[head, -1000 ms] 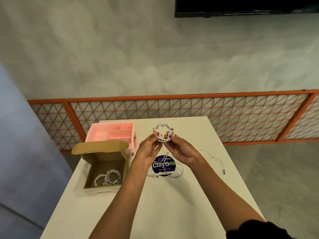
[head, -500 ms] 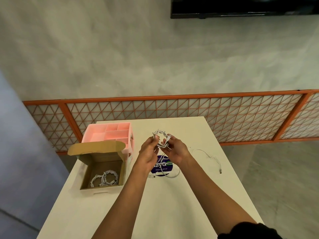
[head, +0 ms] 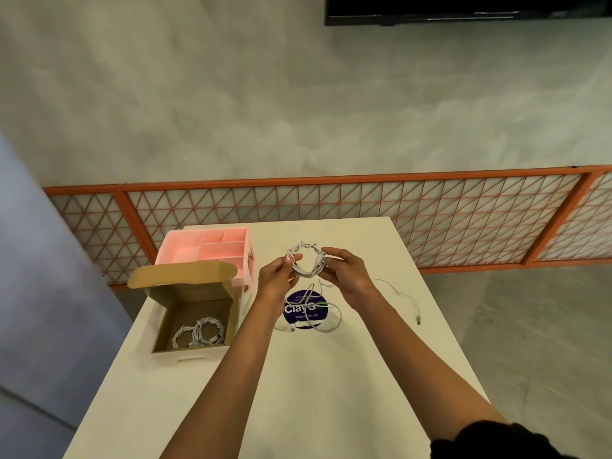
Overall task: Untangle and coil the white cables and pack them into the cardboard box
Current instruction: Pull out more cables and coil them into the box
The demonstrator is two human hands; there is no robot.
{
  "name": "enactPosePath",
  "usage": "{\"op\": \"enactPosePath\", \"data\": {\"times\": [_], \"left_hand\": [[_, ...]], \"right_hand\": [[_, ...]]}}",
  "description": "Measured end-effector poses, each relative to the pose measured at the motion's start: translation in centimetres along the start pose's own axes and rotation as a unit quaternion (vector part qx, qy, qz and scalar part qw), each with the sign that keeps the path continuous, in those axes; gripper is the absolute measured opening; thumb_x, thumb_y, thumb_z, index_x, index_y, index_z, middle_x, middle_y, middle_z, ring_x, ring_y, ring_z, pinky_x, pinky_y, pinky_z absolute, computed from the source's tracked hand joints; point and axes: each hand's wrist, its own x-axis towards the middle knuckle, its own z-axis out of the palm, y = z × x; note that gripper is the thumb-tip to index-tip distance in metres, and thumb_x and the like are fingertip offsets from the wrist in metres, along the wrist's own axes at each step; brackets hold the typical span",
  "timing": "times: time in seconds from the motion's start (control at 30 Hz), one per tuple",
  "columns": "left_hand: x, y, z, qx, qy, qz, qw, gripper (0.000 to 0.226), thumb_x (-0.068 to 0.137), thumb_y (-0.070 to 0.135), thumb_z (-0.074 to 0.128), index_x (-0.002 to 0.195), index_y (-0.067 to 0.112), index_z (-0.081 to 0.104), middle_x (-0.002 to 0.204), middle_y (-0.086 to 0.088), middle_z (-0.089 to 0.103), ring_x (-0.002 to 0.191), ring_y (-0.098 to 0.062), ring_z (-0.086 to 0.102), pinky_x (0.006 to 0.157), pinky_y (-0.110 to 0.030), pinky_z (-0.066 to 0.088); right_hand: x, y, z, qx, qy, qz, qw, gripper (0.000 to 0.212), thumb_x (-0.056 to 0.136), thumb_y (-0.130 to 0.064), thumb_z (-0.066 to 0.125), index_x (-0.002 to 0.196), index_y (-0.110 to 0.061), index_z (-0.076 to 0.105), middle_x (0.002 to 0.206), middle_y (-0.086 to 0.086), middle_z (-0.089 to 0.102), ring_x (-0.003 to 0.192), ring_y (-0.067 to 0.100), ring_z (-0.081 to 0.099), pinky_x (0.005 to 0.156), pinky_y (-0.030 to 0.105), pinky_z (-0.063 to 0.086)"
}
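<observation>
The white tabletop (head: 298, 409) runs away from you, long axis near to far. Your cardboard box (head: 193, 352) sits at its left edge, about midway along. The lid flap stands open on the far side and the opening faces up. Touching the box from behind, at the far left corner, is a pink divided tray (head: 205, 246).

Your left hand (head: 276, 276) and right hand (head: 347, 273) are raised above the middle of the tabletop, toward its far end. Between them you hold a coiled white cable (head: 306, 264). Your left thumb and fingertips pinch the left side of the ring, and your right fingers curl round its right side. The coil is round, so it has no long axis. It stands nearly upright with its opening facing you.

Below your hands a round dark sticker (head: 304, 301) lies flat on the tabletop. It reads "ClayGo", with "Clean as you go" beneath, partly crossed by cable. The small line above is too fine to read.

Two coiled cables (head: 198, 332) lie flat and side by side on the box floor, toward its near wall. A loose white cable (head: 331, 323) loops across the sticker, one plug end pointing toward the left edge. A thin white cable (head: 402, 296) trails toward the right edge, its plug pointing at the near edge.
</observation>
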Motion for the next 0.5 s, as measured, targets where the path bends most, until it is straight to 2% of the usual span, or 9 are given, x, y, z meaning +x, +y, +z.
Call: {"op": "enactPosePath", "data": {"times": [0.17, 0.3, 0.37, 0.43, 0.5], "left_hand": [[-0.2, -1.6, -0.3, 0.053, 0.105, 0.041, 0.992, 0.019, 0.095, 0.009, 0.055, 0.113, 0.007, 0.059, 0.106, -0.017, 0.063, 0.09, -0.026, 0.061, 0.074, -0.032, 0.055], [-1.0, -3.6, -2.1, 0.085, 0.101, 0.052, 0.99, 0.013, 0.093, 0.01, 0.059, 0.105, 0.011, 0.062, 0.107, -0.021, 0.064, 0.094, -0.029, 0.063, 0.076, -0.033, 0.056], [-1.6, -4.1, -3.6, 0.078, 0.075, 0.053, 0.993, 0.021, 0.088, 0.011, 0.066, 0.109, 0.009, 0.062, 0.104, -0.019, 0.064, 0.096, -0.03, 0.063, 0.077, -0.032, 0.055], [-2.1, -4.2, -5.4, 0.093, 0.054, 0.046, 0.993, 0.041, 0.075, 0.004, 0.078, 0.112, 0.005, 0.061, 0.101, -0.013, 0.064, 0.091, -0.028, 0.064, 0.076, -0.03, 0.055], [-2.4, -4.3, -7.0, 0.127, 0.031, 0.029, 0.991, 0.059, 0.063, -0.003, 0.084, 0.115, 0.003, 0.058, 0.104, -0.01, 0.064, 0.089, -0.027, 0.064, 0.079, -0.035, 0.055]], "right_hand": [[0.3, 1.1, -0.9, -0.068, -0.013, -0.002, 0.998, 0.029, 0.09, 0.01, 0.049, 0.116, 0.005, 0.061, 0.082, 0.013, 0.061, 0.073, 0.019, 0.059, 0.07, 0.019, 0.056], [-0.1, 3.1, -0.6, -0.109, -0.015, 0.049, 0.993, 0.026, 0.091, 0.008, 0.049, 0.113, 0.004, 0.062, 0.098, 0.015, 0.064, 0.086, 0.023, 0.062, 0.077, 0.024, 0.055], [-0.7, 4.4, 0.0, -0.115, -0.018, 0.062, 0.991, 0.025, 0.093, 0.006, 0.048, 0.114, 0.006, 0.062, 0.099, 0.015, 0.064, 0.085, 0.023, 0.063, 0.077, 0.024, 0.055], [-1.4, 5.6, 0.9, -0.124, -0.029, 0.064, 0.99, 0.024, 0.093, 0.006, 0.048, 0.113, 0.007, 0.062, 0.098, 0.013, 0.063, 0.083, 0.022, 0.061, 0.073, 0.022, 0.053], [-1.9, 6.9, 1.7, -0.142, -0.052, 0.07, 0.986, 0.025, 0.089, 0.011, 0.051, 0.111, 0.008, 0.062, 0.094, 0.012, 0.062, 0.081, 0.021, 0.057, 0.069, 0.021, 0.05]]}}
